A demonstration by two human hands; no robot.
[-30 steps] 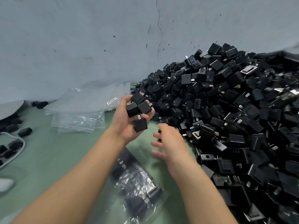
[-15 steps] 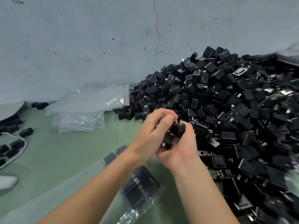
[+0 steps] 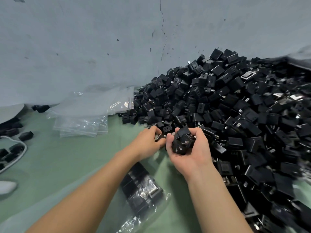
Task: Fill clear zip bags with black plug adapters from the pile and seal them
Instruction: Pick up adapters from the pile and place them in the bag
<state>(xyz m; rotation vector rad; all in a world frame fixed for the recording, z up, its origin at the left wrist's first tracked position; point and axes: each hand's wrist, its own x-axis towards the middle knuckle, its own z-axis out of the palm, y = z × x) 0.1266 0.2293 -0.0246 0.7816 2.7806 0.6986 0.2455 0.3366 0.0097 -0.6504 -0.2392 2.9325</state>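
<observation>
A big pile of black plug adapters covers the right side of the green table. My right hand, palm up at the pile's near edge, grips a handful of adapters. Just to its left, my left hand reaches into the pile's edge with fingers curled on a single adapter. A clear zip bag holding adapters lies on the table below my forearms. A stack of empty clear zip bags lies at the back left.
A grey wall rises right behind the pile and bags. Loose black adapters and a white cable lie at the left edge, with a white object at lower left.
The handful of adapters passed from my left hand to my right. My left hand then moved off it and reached into the pile's edge.
</observation>
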